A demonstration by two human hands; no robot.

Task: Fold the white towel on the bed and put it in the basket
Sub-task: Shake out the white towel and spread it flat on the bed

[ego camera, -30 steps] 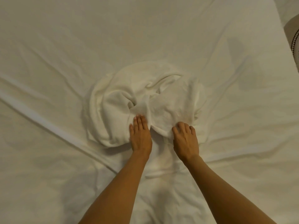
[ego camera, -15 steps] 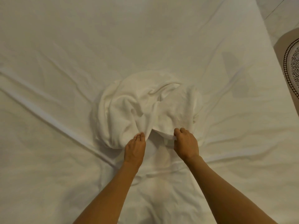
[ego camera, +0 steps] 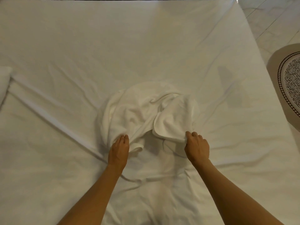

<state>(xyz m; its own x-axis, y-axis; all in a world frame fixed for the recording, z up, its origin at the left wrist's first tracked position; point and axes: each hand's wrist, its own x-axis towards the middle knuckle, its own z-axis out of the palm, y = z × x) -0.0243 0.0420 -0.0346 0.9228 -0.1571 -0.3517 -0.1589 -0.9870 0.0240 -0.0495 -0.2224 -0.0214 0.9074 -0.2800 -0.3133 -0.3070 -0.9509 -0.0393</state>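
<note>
A crumpled white towel (ego camera: 146, 111) lies bunched in a rounded heap in the middle of the white bed (ego camera: 113, 46). My left hand (ego camera: 119, 149) pinches the towel's near left edge, fingers together. At the near right edge my right hand (ego camera: 196, 147) grips a corner of the towel. The two hands are spread apart, with a stretch of towel and bare sheet between them. No basket is in view.
The bed sheet is wrinkled, with a long raised crease (ego camera: 53, 120) running from the left toward my left hand. A pillow corner (ego camera: 4, 82) shows at the far left. At the right, beyond the bed's edge, lies pale tiled floor (ego camera: 276, 21) with an oval patterned rug (ego camera: 290, 80).
Both hands closed on the towel's near edge and moved apart, the left hand leftward and the right hand rightward, pulling the towel toward me. The view shifted back, showing more bed.
</note>
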